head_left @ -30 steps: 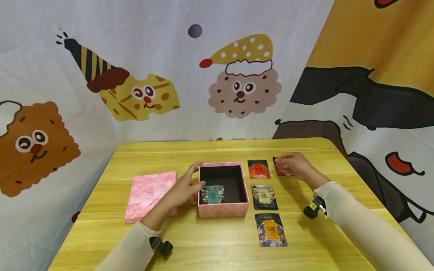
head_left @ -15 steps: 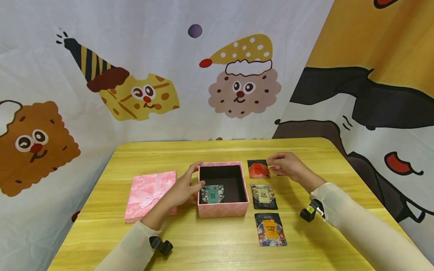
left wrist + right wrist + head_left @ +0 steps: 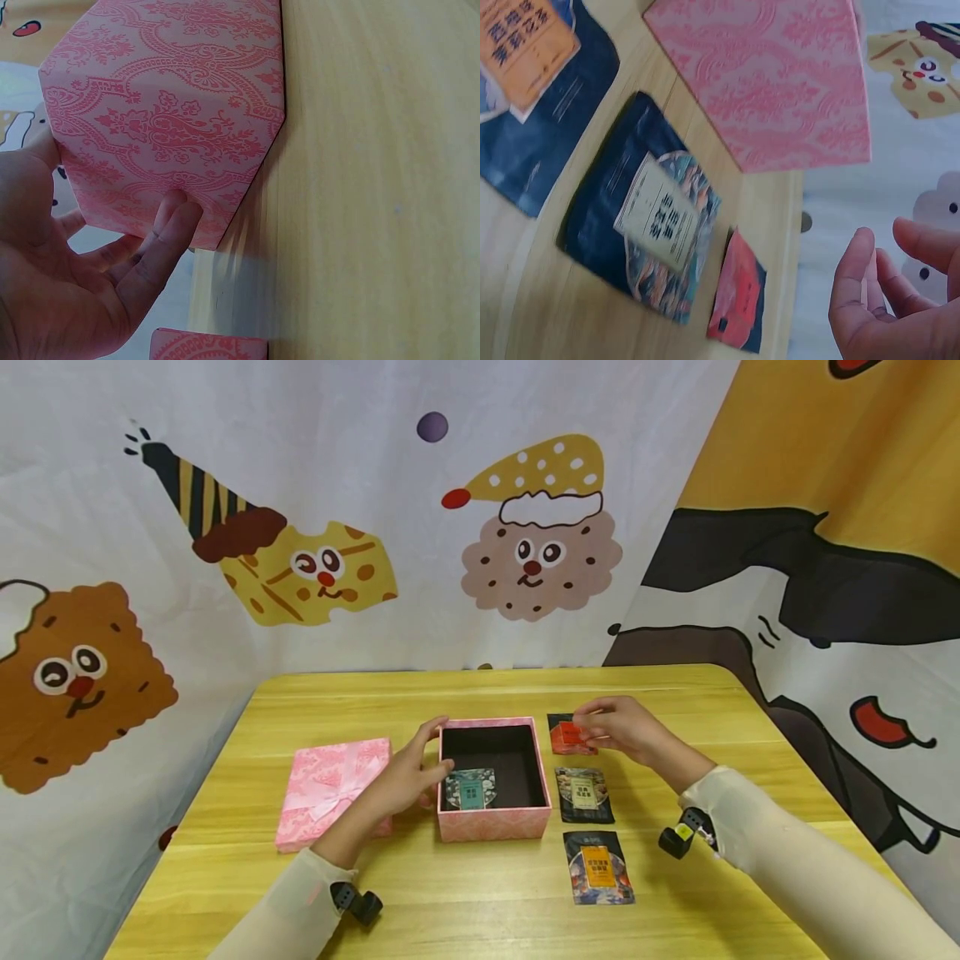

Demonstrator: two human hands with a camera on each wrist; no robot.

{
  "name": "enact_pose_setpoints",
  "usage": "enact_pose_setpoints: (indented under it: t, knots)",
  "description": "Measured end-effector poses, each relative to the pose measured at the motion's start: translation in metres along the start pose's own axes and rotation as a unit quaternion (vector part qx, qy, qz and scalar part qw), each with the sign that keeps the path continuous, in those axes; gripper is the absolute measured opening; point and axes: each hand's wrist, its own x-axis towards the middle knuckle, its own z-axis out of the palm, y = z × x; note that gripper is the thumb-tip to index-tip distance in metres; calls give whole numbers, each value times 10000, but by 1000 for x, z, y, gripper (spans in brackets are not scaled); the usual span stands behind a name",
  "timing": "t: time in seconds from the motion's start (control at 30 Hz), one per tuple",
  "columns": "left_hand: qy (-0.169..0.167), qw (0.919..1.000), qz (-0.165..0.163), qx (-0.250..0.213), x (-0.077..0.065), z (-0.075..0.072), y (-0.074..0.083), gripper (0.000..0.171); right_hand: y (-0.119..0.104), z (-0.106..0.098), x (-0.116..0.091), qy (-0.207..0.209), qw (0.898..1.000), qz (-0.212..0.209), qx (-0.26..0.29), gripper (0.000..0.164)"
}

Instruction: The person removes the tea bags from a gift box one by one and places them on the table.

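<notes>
My left hand [image 3: 408, 777] holds the pink box [image 3: 491, 828] at its left wall. In the head view its thumb tip lies over the rim; in the left wrist view other fingers [image 3: 176, 217] touch the outer wall. Inside the black-lined box lies a teal-labelled pouch [image 3: 471, 790], at front left. My right hand [image 3: 615, 727] overlaps the right part of a red-labelled pouch [image 3: 564, 735] in the head view. In the right wrist view its fingers [image 3: 851, 281] and thumb are loosely bent and apart, with nothing between them; the pouch lies on the table beside.
A cream-labelled pouch [image 3: 583, 795] and an orange-labelled pouch [image 3: 598, 868] lie in a column right of the box. The pink lid [image 3: 318, 777] with a bow lies to the left, partly behind my left forearm. A printed cloth [image 3: 442, 568] hangs behind the table [image 3: 480, 902].
My right hand has moved left to the red-labelled pouch. A second dark and red pouch, under that hand a second ago, no longer shows. My left hand and the box stay put.
</notes>
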Motion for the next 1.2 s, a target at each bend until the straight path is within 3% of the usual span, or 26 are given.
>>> enact_pose_setpoints:
  t: [0.5,0.83,1.2]
  knots:
    - [5,10000,-27,13,-1,-1,1,76,-18,26,-11,-454,9982,-211,343,35]
    - [3,10000,-55,-13,-2,-1,1,76,-30,47,-16,-788,9951,-140,583,41]
    - [-9,10000,-34,-10,-2,-1,1,76,-37,76,-15,-1051,9919,-125,703,31]
